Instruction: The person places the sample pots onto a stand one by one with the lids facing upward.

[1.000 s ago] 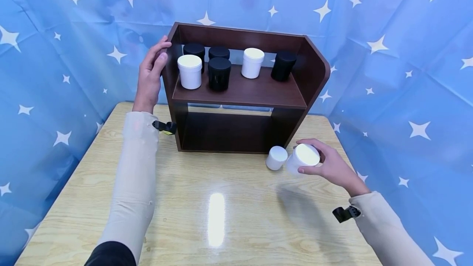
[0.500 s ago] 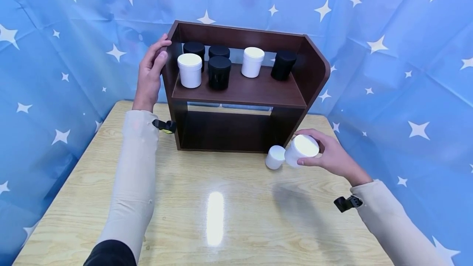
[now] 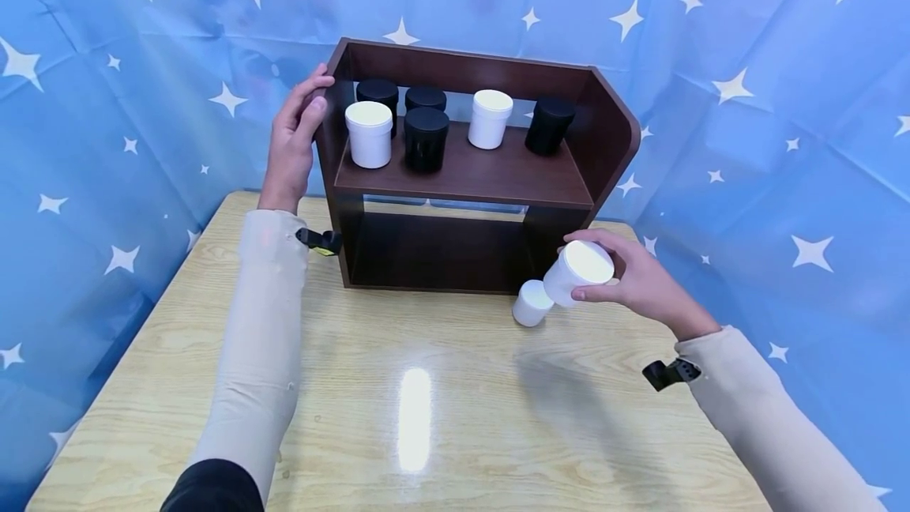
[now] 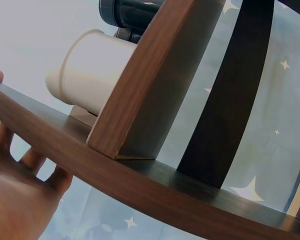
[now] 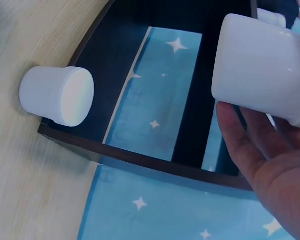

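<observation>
My right hand (image 3: pixel 629 279) grips a white lidded jar (image 3: pixel 577 271) in the air, off the right front of the dark brown shelf (image 3: pixel 462 188). Just left of it a second white jar (image 3: pixel 532 304) stands on the table by the shelf's right foot; the right wrist view shows that jar (image 5: pixel 55 95) apart from the held one. My left hand (image 3: pixel 291 137) rests against the shelf's left side panel, fingers at its top edge and thumb at the front edge. In the left wrist view the fingers (image 4: pixel 60 178) lie along the panel's outer side.
On the upper board stand two white jars, one at the left front (image 3: pixel 368 137) and one right of centre (image 3: pixel 490 121), among several black jars, such as the far-right one (image 3: pixel 549 126). A wooden table (image 3: pixel 355 385) lies below; a blue starred curtain (image 3: pixel 768 141) surrounds it.
My right hand has risen with the white jar, away from the table and towards the shelf. The left hand stays on the side panel; the other jars have not moved.
</observation>
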